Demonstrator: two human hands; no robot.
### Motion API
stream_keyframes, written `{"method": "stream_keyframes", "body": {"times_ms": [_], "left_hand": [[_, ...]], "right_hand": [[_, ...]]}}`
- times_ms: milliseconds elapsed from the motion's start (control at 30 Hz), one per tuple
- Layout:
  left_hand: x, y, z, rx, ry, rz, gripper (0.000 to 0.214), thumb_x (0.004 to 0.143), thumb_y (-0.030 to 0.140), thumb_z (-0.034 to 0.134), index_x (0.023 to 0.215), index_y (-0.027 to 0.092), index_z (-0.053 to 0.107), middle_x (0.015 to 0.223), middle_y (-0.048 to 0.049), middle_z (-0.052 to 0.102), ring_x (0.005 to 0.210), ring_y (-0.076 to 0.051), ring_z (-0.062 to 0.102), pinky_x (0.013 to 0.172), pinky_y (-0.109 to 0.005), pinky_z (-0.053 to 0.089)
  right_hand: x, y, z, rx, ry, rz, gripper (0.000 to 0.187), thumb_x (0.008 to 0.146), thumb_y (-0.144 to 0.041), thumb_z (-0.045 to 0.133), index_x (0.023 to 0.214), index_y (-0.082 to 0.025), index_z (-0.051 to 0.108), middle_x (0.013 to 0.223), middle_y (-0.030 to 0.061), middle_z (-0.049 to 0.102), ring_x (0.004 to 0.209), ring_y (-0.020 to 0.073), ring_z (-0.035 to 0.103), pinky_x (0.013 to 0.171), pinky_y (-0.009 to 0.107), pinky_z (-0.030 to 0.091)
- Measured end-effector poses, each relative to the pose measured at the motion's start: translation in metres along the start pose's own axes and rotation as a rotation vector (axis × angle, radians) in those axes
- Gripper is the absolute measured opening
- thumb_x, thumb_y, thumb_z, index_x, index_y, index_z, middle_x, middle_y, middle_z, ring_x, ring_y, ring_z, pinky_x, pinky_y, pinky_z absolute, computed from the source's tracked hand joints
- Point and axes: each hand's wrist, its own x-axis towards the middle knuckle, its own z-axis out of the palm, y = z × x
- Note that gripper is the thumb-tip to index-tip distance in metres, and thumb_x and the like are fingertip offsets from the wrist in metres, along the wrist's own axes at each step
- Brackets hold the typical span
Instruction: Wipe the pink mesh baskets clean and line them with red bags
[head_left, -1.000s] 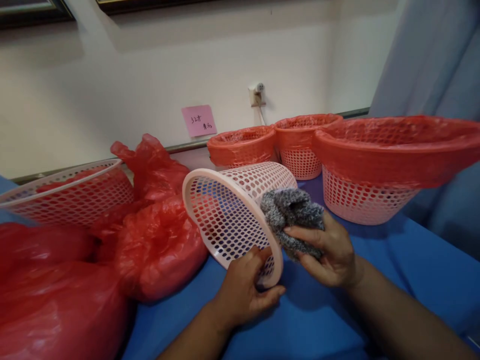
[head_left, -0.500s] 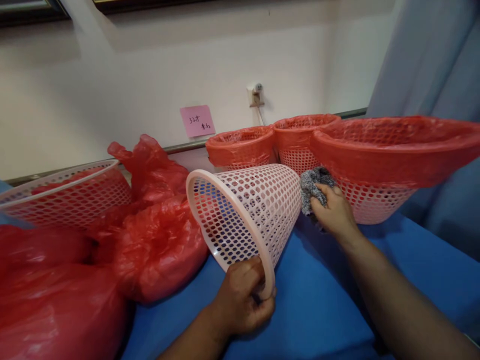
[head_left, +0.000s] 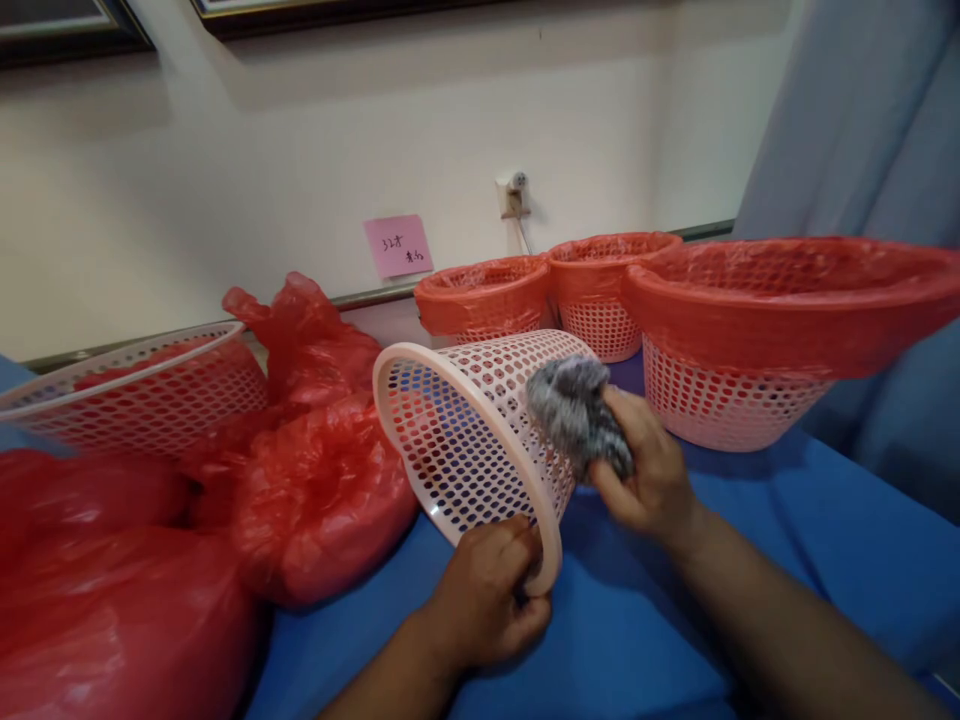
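A pale pink perforated basket point(head_left: 480, 420) lies tilted on its side on the blue table point(head_left: 637, 640), mouth toward me. My left hand point(head_left: 491, 595) is closed round the lower part of its rim. My right hand point(head_left: 649, 470) grips a grey fuzzy cloth point(head_left: 574, 410) and presses it against the basket's outer wall near the base.
Three baskets lined with red plastic bags stand behind: a big one point(head_left: 787, 330) at right and two smaller ones point(head_left: 487, 295) point(head_left: 604, 285) by the wall. Loose red bags point(head_left: 315, 470) and another pink basket point(head_left: 135, 395) lie at left. A grey curtain point(head_left: 877, 130) hangs at right.
My right hand with the cloth went from the basket's side to its far base end, then came back along the outer wall. My left hand has kept hold of the rim.
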Motion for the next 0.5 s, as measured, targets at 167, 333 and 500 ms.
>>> {"method": "stream_keyframes", "body": {"times_ms": [167,333,500], "left_hand": [[0.0,-0.003,0.0,-0.061,-0.107,0.0,0.017,0.072,0.013,0.056,0.085,0.023,0.051,0.08,-0.0013,0.06,0.069,-0.016,0.055,0.064,-0.029,0.041],[0.0,-0.003,0.004,-0.02,-0.203,-0.044,0.026,0.071,0.015,0.058,0.097,0.022,0.056,0.083,-0.002,0.062,0.072,-0.018,0.058,0.069,-0.031,0.046],[0.004,0.001,0.0,-0.02,-0.255,-0.089,0.03,0.072,0.019,0.064,0.101,0.021,0.06,0.092,-0.0051,0.067,0.078,-0.021,0.062,0.07,-0.032,0.05]], "right_hand": [[0.006,0.049,0.011,-0.145,-0.024,0.573,0.057,0.083,-0.025,0.057,0.139,-0.012,0.059,0.128,0.0191,0.063,0.121,0.035,0.063,0.107,0.059,0.051],[0.007,0.031,0.002,-0.017,0.089,0.357,0.073,0.084,-0.022,0.06,0.155,-0.02,0.042,0.138,0.0165,0.061,0.127,0.0333,0.062,0.107,0.057,0.052],[0.01,-0.017,-0.024,0.164,0.024,-0.143,0.075,0.079,-0.013,0.063,0.15,-0.032,0.05,0.143,0.0098,0.057,0.12,0.0311,0.066,0.094,0.048,0.062]]}}
